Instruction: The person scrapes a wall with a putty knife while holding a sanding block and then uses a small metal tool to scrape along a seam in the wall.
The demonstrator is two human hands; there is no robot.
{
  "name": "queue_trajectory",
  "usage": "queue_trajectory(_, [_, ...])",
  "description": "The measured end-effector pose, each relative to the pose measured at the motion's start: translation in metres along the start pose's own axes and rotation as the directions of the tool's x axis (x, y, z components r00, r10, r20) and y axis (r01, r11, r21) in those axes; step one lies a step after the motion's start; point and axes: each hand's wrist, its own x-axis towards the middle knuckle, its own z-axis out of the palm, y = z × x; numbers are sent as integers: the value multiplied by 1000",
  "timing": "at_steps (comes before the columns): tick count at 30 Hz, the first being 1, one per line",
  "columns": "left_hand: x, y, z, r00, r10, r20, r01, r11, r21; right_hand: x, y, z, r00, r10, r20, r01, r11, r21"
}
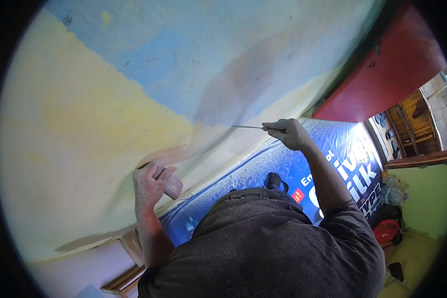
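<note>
My right hand (288, 133) is closed round the handle of a scraper (248, 127), whose thin blade shows edge-on. The blade points left, its tip right at the painted wall (109, 124). Lower left, my left hand (151, 185), coated in pale dust, is closed on a dusty pinkish-brown block (172, 187) held near the wall; I cannot tell exactly what the block is. The wall carries blue paint above and yellowish-cream below, with rubbed patches and small scuffs. Shadows of my arms fall across it.
A blue printed banner (253, 171) sprinkled with pale dust covers the floor along the wall. To the right is a red door (382, 64), with a doorway beyond. Plastic bottles (395, 192) and a red round item (386, 231) lie by a green wall (427, 193). A wooden frame (124, 280) stands lower left.
</note>
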Motion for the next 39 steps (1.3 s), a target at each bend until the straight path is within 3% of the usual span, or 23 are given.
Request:
queue_trajectory(5, [0, 7, 1, 999, -33, -17, 33, 999, 3, -4, -10, -6, 998, 66, 22, -67, 998, 5])
queue_trajectory(6, [-1, 8, 2, 1000, -17, -11, 17, 1000, 5, -2, -13, 4, 999, 5, 52, -8, 999, 41])
queue_trajectory(8, [1, 8, 0, 1000, 18, -15, -18, 1000, 12, 2, -32, 17, 992, 4, 125, 12, 991, -130])
queue_trajectory(11, [0, 10, 2, 996, -88, -20, 87, 996, -17, -2, -6, 7, 1000, 16, 23, -17, 998, 63])
queue_trajectory(13, [1, 8, 0, 998, -66, -20, 67, 998, 23, -3, 3, 7, 999, 27, -37, -19, 981, 194])
queue_trajectory(17, [-2, 7, 3, 992, -121, -29, 119, 991, -52, -6, -2, 6, 999, 16, -45, -9, 990, 138])
queue_trajectory(19, [-2, 1, 2, 997, -72, -27, 72, 997, 7, -10, 2, 4, 997, -26, -74, 35, 992, 123])
queue_trajectory(23, [-1, 8, 0, 1000, -16, -17, 17, 998, 65, -5, -7, 10, 997, 43, -56, -37, 994, 103])
queue_trajectory(26, [0, 7, 1, 998, -61, -26, 63, 997, 51, -11, -16, 0, 998, -10, -55, 11, 1000, 21])
queue_trajectory(29, [-1, 10, 1, 998, -57, -22, 57, 998, 7, -8, 0, 3, 995, 26, -93, -17, 995, 101])
queue_trajectory(33, [0, 9, 1, 999, -35, -28, 36, 999, 31, 1, -40, 17, 996, -17, 87, 32, 983, -181])
queue_trajectory(37, [0, 4, 2, 996, -87, -37, 87, 996, 2, -5, -16, -1, 997, 52, -56, -45, 991, 127])
queue_trajectory(39, [-3, 10, 2, 996, -81, -29, 82, 997, 17, -5, -12, 5, 997, 61, -43, -54, 987, 149])
